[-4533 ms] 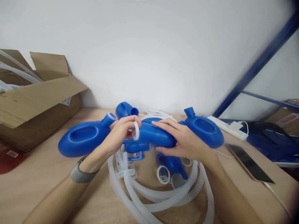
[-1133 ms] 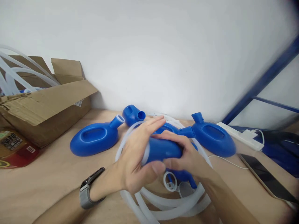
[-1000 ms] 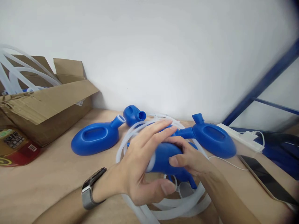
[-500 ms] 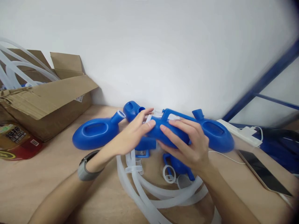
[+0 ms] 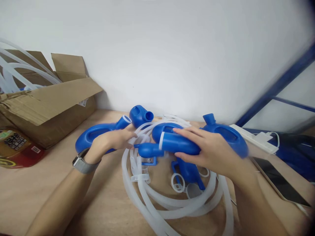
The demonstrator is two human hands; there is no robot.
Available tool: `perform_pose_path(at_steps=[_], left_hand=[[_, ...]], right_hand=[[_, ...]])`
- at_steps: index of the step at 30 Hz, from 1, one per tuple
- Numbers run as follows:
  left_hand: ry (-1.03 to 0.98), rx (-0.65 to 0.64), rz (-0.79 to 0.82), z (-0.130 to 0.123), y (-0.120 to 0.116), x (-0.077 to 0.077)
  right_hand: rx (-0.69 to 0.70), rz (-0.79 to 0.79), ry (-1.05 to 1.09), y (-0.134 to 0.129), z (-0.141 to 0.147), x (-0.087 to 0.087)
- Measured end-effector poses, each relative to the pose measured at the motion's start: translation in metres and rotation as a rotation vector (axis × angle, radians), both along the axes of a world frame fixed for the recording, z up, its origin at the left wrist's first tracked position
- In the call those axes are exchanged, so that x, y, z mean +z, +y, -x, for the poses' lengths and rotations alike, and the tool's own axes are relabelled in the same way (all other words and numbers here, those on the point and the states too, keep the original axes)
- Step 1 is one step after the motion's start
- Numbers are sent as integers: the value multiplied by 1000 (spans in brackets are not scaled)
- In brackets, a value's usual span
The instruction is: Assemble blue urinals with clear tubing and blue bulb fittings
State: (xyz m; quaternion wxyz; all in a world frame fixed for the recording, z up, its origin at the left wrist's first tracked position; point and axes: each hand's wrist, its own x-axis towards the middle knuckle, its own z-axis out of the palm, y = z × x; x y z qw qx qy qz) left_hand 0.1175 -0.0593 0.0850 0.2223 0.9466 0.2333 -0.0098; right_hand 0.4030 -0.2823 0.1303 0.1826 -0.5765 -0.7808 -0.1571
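One blue plastic vessel [image 5: 178, 144] is the piece in hand, held just above the counter [image 5: 49, 193] at centre, over the coil of white ribbed hose [image 5: 172, 206]. Half a second ago both hands gripped it with its handle turned up; now it lies flatter, spout pointing left, a white ring [image 5: 161, 140] round its neck. Right hand [image 5: 211, 152] still grips the body, fingers wrapped over the top and thumb beneath. Left hand [image 5: 110, 141] has come off the vessel and moved left, fingers loosely curled around loops of the hose; whether they are pinching it cannot be told. Judged from this, the ring looks seated and the work has shifted to the hose.

Outward: second blue vessel [image 5: 98, 137] behind the left hand, third [image 5: 226, 139] behind the right, a smaller one [image 5: 140, 115] by the wall. Cardboard box [image 5: 44, 101] far left, power strip [image 5: 256, 139] and phone [image 5: 280, 186] at right.
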Motion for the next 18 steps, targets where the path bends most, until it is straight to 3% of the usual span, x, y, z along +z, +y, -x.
perform_pose_path(at_steps=[4, 8, 13, 18], left_hand=[[39, -63, -5, -2, -17, 23], [-15, -168, 12, 11, -48, 47], [-49, -238, 53, 24, -75, 46], [96, -436, 165, 1, -90, 51]], right_hand=[[123, 288, -61, 4, 18, -11], [181, 423, -100, 9, 36, -25], [207, 477, -199, 21, 50, -46], [198, 596, -195, 30, 55, -65]])
